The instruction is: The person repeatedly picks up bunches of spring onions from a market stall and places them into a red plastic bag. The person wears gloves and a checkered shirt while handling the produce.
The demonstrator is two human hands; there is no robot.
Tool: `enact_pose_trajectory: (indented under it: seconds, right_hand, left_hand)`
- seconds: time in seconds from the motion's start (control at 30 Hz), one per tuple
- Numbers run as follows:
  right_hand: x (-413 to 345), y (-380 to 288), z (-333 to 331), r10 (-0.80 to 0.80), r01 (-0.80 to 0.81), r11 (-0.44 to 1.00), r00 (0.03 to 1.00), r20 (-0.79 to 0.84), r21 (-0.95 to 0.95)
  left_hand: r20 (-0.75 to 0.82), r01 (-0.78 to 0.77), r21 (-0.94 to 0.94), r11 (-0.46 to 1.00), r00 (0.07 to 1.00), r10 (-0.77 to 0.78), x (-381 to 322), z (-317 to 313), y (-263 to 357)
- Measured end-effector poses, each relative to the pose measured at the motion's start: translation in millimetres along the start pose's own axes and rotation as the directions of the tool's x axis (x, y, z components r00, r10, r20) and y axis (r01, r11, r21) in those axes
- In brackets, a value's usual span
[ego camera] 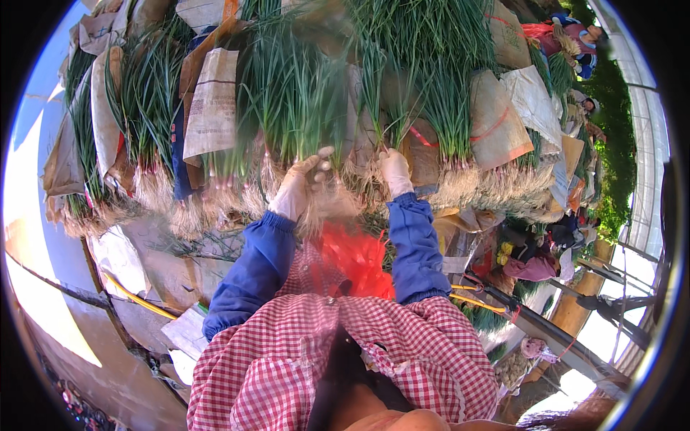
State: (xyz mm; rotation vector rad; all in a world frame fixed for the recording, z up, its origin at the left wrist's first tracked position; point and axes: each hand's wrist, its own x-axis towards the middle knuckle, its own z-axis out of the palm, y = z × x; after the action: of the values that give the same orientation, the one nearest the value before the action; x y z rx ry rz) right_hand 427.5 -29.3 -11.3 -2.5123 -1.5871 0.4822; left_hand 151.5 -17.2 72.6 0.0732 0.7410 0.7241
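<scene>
My left hand [296,180], in a pale glove, is closed round the lower stems of a scallion bunch [307,118]. The long green leaves point away from me, and stringy roots [323,204] hang below the fingers. To its right, my right hand [395,167], gloved too, pinches a few thin scallion stalks [381,132] near their base; its fingertips are partly hidden. More rooted scallions lie between the hands and on both sides. Under the left hand the picture is slightly blurred.
Used woven sacks [210,108] lie between and over other scallion bunches [145,108]. A heap of red plastic strips [358,264] rests in front of my body. At right are a black metal bar [550,328], yellow cords [477,301] and other people, one person [579,40] holding scallions.
</scene>
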Motion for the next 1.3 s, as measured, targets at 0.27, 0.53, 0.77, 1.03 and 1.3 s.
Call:
enact_pose_trajectory:
  seconds: [0.27, 0.53, 0.77, 1.03, 1.3]
  right_hand:
    - [-119, -103, -57, -0.465, 0.462, 0.884, 0.845, -0.263, -0.078]
    - [-76, -44, 2, 0.229, -0.049, 0.685, 0.961, -0.152, 0.727]
    - [-28, -17, 17, 0.197, -0.166, 0.968, 0.967, -0.16, 0.19]
    - [-150, -113, -49, -0.316, 0.339, 0.852, 0.941, -0.124, 0.399]
    - [-114, -100, -21, -0.119, -0.153, 0.191, 0.977, 0.177, 0.97]
  left_hand:
    - [-0.075, 0.04, 0.168, 0.985, 0.997, -0.028, 22, 13, -26]
    - [0.133, -0.341, 0.135, 0.93, 0.937, 0.324, -19, 17, 27]
    - [0.275, -0.06, -0.157, 0.986, 0.956, 0.102, 11, -19, 27]
    - [-0.193, 0.068, 0.097, 0.993, 0.98, -0.048, -2, -8, -35]
    - [-0.012, 0.199, 0.273, 0.941, 0.979, -0.203, -25, -40, -20]
